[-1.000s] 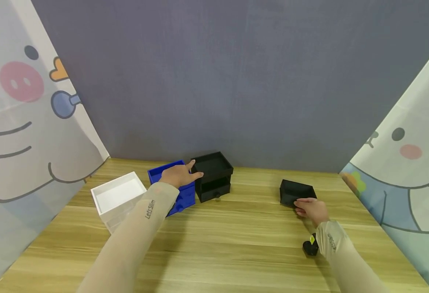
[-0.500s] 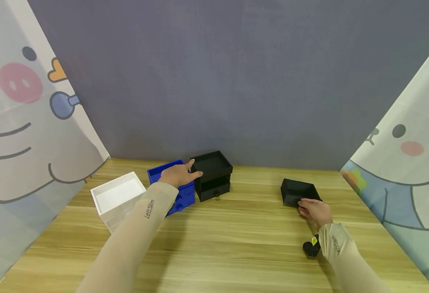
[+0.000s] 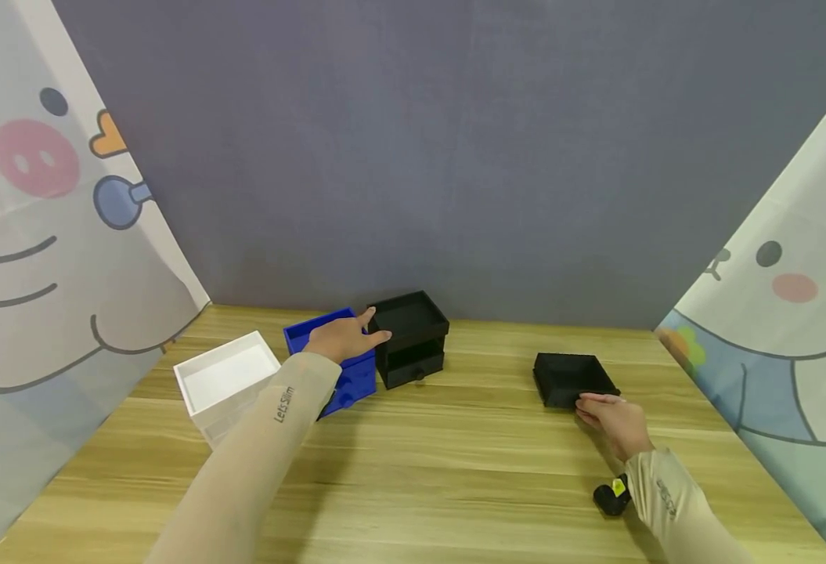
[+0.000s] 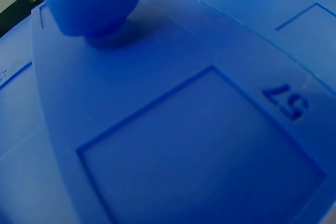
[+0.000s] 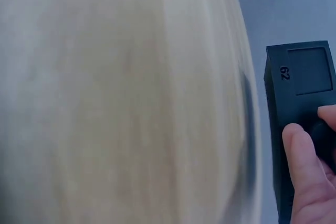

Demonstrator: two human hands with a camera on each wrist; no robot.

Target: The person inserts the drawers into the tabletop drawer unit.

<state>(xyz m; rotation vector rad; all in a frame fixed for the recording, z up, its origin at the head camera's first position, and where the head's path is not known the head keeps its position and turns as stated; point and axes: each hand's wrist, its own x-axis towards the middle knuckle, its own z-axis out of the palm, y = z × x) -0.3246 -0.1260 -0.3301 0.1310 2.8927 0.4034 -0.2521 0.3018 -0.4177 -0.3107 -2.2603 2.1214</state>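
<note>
In the head view my left hand [image 3: 337, 340] lies over the blue drawer unit [image 3: 355, 382], two straight fingers reaching to the left side of the black drawer cabinet [image 3: 409, 332]. Under its open-topped tray that cabinet has an empty upper slot and a drawer with a knob below. My right hand [image 3: 613, 423] pinches the front knob of a loose black drawer [image 3: 571, 379], which is empty. Close up in the right wrist view, the drawer front [image 5: 302, 85] bears the number 62. The left wrist view is filled by the blue drawer front [image 4: 199, 145], with its knob [image 4: 94, 9].
A white drawer unit [image 3: 228, 377] stands left of the blue one. Strapped at the right wrist is a small black device [image 3: 611, 497] with a yellow mark. A grey panel [image 3: 441, 172] closes off the back of the wooden table [image 3: 469, 470]; printed cloths flank it.
My right hand has shifted slightly right and toward me, and the black drawer has turned and tilted so its inside faces me more. My left hand stays put.
</note>
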